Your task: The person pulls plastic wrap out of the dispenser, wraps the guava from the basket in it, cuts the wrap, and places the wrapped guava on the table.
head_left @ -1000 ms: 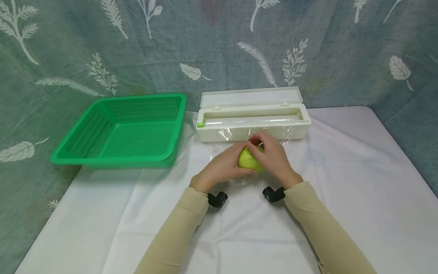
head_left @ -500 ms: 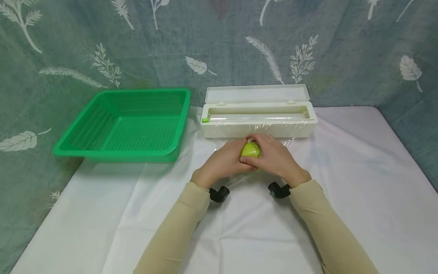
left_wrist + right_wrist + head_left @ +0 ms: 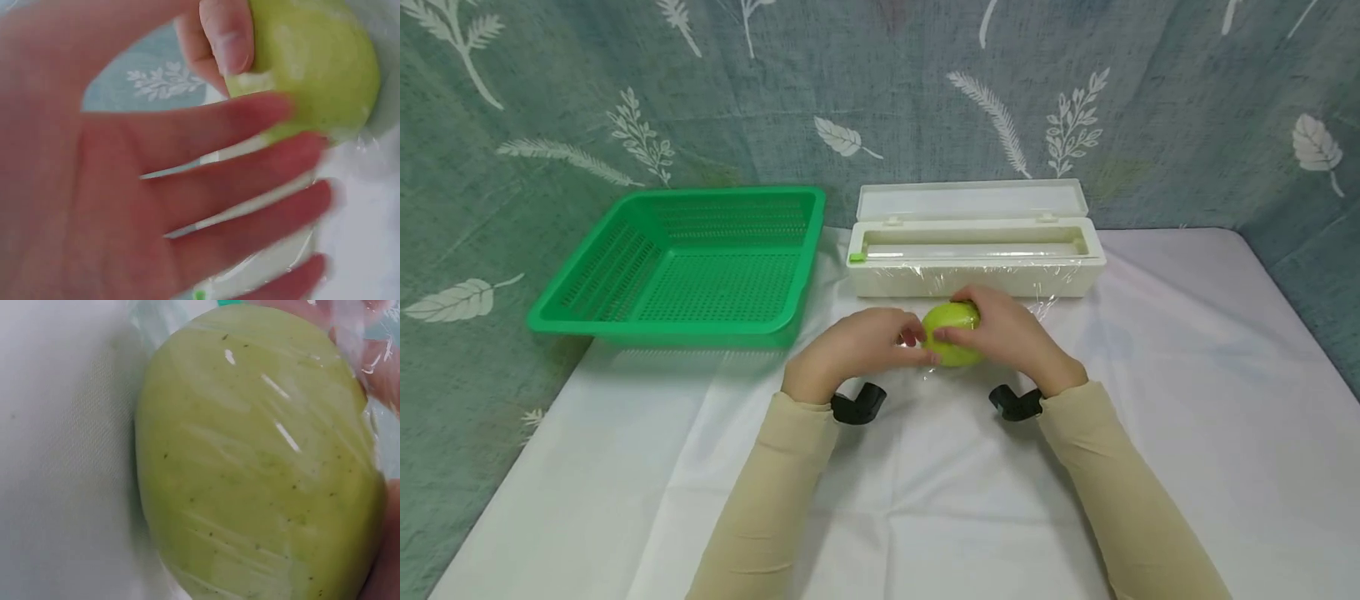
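A rounded yellow-green fruit with tiny dark specks sits on the white cloth, in front of the film box. Clear cling film lies tight and creased over its skin in the right wrist view. My right hand grips the fruit from the right, thumb toward me and fingers behind. On the other side, my left hand has its fingers loosely extended, tips at the fruit's left edge. The left wrist view shows these fingers spread, the upper ones overlapping the fruit.
Behind the hands stands a long white cling film box with its lid up. Loose film hangs over its front. A green plastic basket stands at the left back, before a patterned grey-green curtain.
My left hand has come off the fruit to the left and its fingers have straightened. The right hand still holds the fruit, which shows more fully now. The head view has shifted slightly.
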Tool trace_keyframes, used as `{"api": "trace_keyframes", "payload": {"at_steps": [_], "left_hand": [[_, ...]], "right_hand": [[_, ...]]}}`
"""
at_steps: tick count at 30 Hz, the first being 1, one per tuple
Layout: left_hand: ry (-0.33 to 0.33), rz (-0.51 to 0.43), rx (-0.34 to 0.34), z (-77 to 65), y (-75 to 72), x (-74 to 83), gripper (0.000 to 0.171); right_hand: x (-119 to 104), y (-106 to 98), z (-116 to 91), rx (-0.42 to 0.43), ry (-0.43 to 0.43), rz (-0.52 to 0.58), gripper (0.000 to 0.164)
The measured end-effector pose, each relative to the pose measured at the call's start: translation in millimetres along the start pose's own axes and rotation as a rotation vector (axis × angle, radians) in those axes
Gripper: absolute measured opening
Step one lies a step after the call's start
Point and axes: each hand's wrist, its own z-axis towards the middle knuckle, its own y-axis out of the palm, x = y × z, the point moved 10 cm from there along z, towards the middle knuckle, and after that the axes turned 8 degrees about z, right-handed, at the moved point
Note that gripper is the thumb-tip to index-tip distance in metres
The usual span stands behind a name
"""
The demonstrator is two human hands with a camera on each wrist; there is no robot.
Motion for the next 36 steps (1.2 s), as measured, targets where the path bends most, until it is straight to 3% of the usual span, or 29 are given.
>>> {"api": "trace_keyframes", "payload": {"at_steps": [3, 5, 8, 11, 18, 22, 26, 29, 31, 36], "left_hand": [[-0.045, 0.054, -0.119, -2.9, 14.2, 1.1, 0.04], [-0.084, 0.097, -0.158, -3.1, 20.8, -0.2, 0.04], [-0.101, 0.164, -0.18, -1.9, 26.4, -1.7, 0.028], [-0.051, 0.187, -0.173, -0.5, 27.7, 0.0, 0.013], [0.064, 0.117, -0.032, -0.1, 9.5, 1.9, 0.02], [0.114, 0.09, 0.065, 0.3, -2.7, 5.7, 0.012], [0.117, 0.13, 0.179, 0.6, -13.6, 6.5, 0.007], [0.098, 0.125, 0.211, 2.3, -16.7, 2.6, 0.007], [0.074, 0.089, 0.174, 4.0, -13.5, -4.0, 0.013], [-0.034, 0.003, -0.02, -0.3, 2.2, -30.7, 0.024]], "right_hand": [[4.8, -1.1, 0.2, 0.005, 0.013, 0.032, 0.054], [7.6, -2.2, 0.5, 0.016, 0.016, 0.037, 0.055], [8.8, -2.9, 0.7, 0.021, 0.01, 0.038, 0.058], [9.1, -1.8, 1.1, 0.02, 0.008, 0.037, 0.059], [7.3, -1.3, 0.6, 0.029, 0.008, 0.02, 0.058], [8.4, -1.4, -0.1, 0.031, 0.012, 0.026, 0.057], [8.4, -0.4, -0.8, 0.019, 0.01, 0.021, 0.059], [7.3, -1.7, -0.4, 0.026, 0.003, 0.014, 0.06], [6.6, -2.3, 0.3, 0.029, -0.003, 0.012, 0.061], [6.5, -1.7, 1.0, 0.018, 0.012, -0.003, 0.065]]}}
